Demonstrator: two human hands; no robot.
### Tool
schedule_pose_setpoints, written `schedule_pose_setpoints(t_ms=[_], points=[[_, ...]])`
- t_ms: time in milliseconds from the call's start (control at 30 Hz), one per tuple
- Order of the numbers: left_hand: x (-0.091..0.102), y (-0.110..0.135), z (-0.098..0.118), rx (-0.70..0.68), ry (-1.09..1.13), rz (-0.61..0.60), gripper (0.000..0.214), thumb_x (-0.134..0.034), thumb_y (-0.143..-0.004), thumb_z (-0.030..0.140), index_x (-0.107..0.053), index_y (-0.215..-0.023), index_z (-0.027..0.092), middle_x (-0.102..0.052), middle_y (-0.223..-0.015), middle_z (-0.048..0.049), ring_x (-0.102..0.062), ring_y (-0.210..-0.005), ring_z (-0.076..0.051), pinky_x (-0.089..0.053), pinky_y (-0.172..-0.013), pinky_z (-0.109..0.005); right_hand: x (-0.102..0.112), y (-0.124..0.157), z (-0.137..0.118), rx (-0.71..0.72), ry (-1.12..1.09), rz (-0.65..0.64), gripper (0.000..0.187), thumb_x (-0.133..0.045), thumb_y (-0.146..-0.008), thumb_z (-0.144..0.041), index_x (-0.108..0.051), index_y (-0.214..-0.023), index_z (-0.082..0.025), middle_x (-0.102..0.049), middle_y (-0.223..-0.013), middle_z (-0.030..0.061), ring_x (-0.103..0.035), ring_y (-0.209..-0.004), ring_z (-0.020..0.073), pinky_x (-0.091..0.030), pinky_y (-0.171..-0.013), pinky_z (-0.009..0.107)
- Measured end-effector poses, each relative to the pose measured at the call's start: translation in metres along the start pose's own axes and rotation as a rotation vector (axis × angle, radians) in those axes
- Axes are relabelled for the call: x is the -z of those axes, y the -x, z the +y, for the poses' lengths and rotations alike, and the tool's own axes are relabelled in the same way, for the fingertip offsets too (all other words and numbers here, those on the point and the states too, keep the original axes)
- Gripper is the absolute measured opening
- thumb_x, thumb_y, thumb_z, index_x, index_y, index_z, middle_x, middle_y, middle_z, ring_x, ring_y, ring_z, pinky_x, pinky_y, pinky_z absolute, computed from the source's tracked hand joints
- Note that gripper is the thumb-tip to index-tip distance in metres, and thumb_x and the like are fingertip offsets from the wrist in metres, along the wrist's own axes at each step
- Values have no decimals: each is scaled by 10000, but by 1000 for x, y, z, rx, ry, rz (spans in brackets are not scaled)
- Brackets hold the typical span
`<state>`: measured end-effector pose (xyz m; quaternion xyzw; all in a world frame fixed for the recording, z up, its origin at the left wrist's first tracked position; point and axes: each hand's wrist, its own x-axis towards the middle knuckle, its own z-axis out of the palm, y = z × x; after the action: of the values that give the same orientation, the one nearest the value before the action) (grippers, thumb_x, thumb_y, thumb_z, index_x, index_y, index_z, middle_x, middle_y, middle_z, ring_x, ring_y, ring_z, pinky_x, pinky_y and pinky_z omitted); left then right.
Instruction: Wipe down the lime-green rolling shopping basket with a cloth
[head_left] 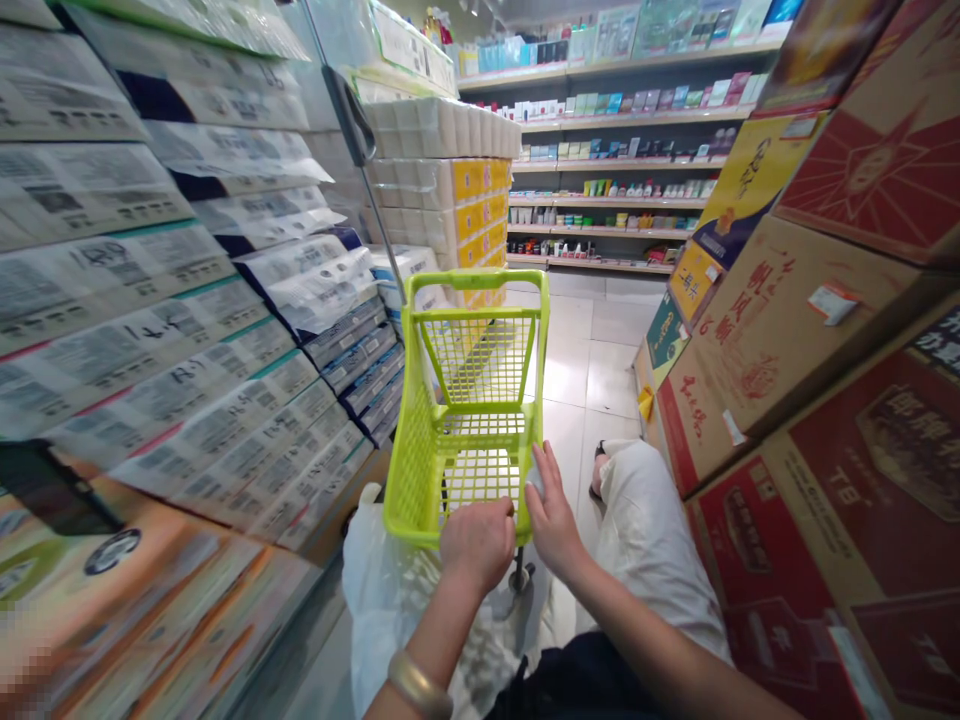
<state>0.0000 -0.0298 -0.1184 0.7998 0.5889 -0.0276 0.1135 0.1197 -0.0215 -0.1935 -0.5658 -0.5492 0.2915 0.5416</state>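
A lime-green rolling shopping basket [420,455] stands in front of me between my knees, with its slatted interior facing up and nothing in it that I can make out. My left hand [478,545] is closed in a fist over the basket's near rim; its fingertips are hidden. Against the near right side of the basket lies my right hand [553,510], its fingers stretched out and pointing forward. A small pale patch shows between its thumb and fingers, too unclear to name. From the basket's far left corner rises a long metal pull handle [351,118] with a grey grip.
Stacked white cartons [187,330] line the left side, with a dark device [56,490] at the left edge. Red and brown boxes [757,330] rise close on the right. Ahead are packs of paper rolls [450,130], tiled floor [566,355] and shelves of small products [622,120].
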Motion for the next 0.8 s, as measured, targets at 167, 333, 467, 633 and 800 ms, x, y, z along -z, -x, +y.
schedule_pose_setpoints(t_ms=[167,333,467,633,800], points=[[0,2,-1,0,-2,16,328,-328,-904,276,-650,-959,246,-713,-899,-60,-653,-871,-231,-435,-748,-340,1,22,-5,35,2,-12,534,-364,-918,-259,-339,-1452,-272,-132,-1592,0,-144,-1463,178,-183,-1194,409],[1,0,0,-3,4,14,310,-341,-897,259,-644,-963,249,-715,-912,-53,-655,-876,-226,-427,-729,-331,7,-42,-8,-77,-3,-47,550,-427,-843,-266,-450,-1390,-219,-149,-1588,39,-131,-1466,212,-186,-1186,427],[0,-1,1,8,-3,11,306,-346,-892,251,-645,-958,245,-713,-912,-56,-651,-870,-223,-427,-731,-330,5,-67,-10,-140,-36,-18,565,-437,-826,-285,-460,-1385,-205,-192,-1578,46,-153,-1462,219,-146,-1194,433],[-1,1,-1,15,-15,24,299,-360,-885,254,-654,-941,240,-709,-883,-67,-648,-868,-234,-425,-747,-341,-2,-8,-9,-105,-61,19,549,-405,-874,-297,-402,-1420,-241,-183,-1581,26,-162,-1460,200,-151,-1197,418],[-2,2,-4,5,-10,22,301,-357,-894,253,-651,-959,241,-711,-895,-64,-647,-873,-222,-418,-752,-331,0,22,-10,-51,-50,-19,519,-410,-886,-272,-413,-1405,-271,-122,-1594,-4,-141,-1464,186,-172,-1192,389]])
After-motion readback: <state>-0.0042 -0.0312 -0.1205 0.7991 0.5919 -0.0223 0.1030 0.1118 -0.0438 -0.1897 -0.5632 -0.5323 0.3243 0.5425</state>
